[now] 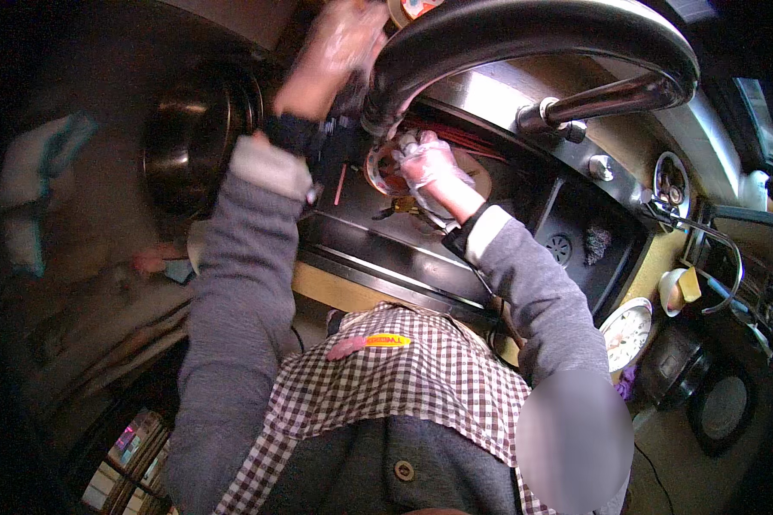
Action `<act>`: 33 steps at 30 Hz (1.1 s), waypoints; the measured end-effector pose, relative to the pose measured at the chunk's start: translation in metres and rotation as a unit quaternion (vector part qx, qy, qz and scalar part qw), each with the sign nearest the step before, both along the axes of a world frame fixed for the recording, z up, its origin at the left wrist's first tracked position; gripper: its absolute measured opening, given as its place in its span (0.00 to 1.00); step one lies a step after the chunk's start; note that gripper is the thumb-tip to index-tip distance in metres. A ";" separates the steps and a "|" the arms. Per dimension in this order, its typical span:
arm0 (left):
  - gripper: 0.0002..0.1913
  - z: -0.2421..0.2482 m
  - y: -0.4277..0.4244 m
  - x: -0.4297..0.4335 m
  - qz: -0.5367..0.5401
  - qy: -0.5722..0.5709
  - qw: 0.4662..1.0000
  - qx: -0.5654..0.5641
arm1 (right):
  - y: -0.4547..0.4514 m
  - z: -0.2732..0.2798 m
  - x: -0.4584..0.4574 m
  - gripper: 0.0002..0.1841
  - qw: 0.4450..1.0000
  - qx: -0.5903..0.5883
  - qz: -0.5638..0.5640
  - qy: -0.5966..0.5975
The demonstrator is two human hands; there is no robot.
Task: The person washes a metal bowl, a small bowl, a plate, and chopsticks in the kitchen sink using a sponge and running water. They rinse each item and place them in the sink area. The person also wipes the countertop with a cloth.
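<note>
My left hand (341, 42), blurred and in a clear plastic glove, is raised at the top, left of the curved dark faucet spout (528, 38); what it holds, if anything, I cannot tell. Down in the dark sink (386, 241), my right hand (428, 161), also in a clear glove, bends over a patterned bowl (377, 170), its fingers closed around a pale object too small to name. A round plate (480, 174) lies partly hidden behind that hand. Several red chopsticks (470, 138) rest along the sink's far side.
A large metal pot (193, 141) stands at the left. Right of the basin are a drain (559, 248) and a scouring pad (596, 244). Farther right are a patterned plate (628, 331), a small bowl (673, 293) and a black pan (725, 402). The faucet arches over the sink.
</note>
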State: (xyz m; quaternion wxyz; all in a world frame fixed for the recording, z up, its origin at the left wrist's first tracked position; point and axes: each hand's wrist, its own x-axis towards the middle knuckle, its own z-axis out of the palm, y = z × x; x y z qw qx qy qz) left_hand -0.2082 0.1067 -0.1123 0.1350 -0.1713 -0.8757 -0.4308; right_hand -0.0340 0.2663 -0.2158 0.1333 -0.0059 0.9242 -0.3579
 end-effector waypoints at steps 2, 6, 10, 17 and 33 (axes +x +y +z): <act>0.16 -0.022 -0.019 0.042 0.070 -0.058 0.994 0.057 | -0.018 -0.019 0.000 0.24 0.996 0.071 0.003 -0.061; 0.17 -0.089 -0.026 0.129 0.114 -0.348 0.924 -0.108 | -0.027 -0.024 -0.003 0.17 0.989 0.045 0.125 0.057; 0.18 -0.140 -0.018 0.171 0.047 -0.559 0.827 0.041 | -0.018 -0.005 0.001 0.18 0.975 0.152 0.081 -0.139; 0.18 -0.157 -0.006 0.156 0.053 -0.435 0.854 -0.281 | -0.034 -0.014 -0.005 0.20 0.981 0.147 0.112 -0.053; 0.14 -0.117 0.010 0.161 0.108 -0.379 0.897 -0.201 | -0.021 -0.036 -0.011 0.19 0.986 -0.040 0.136 -0.085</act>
